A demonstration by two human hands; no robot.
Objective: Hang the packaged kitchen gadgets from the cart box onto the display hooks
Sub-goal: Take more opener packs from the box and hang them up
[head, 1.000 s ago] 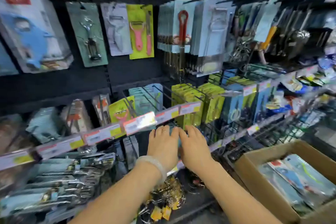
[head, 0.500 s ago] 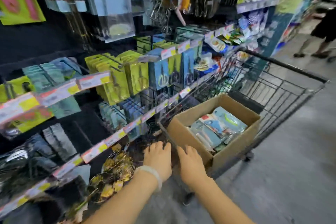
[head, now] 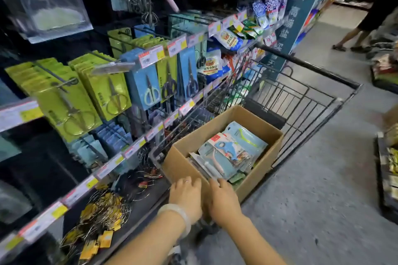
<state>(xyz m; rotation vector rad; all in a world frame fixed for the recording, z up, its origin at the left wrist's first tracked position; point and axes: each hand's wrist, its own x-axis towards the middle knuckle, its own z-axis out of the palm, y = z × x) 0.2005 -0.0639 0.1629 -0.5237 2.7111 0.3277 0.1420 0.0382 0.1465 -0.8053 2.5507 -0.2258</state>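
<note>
Brown corrugated cardboard box (head: pixel 254 175) sits in the wire cart (head: pixel 301 101); glossy flat packaged gadgets (head: pixel 231 153) lie inside, just beyond both grips; left hand (head: pixel 186 197) and right hand (head: pixel 224 200) relaxed, loosely spread, holding nothing, at the box's near edge.

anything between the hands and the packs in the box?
Head view: only the box's near wall. Both hands, left and right, sit at it; the packs lie just beyond, inside.
</note>
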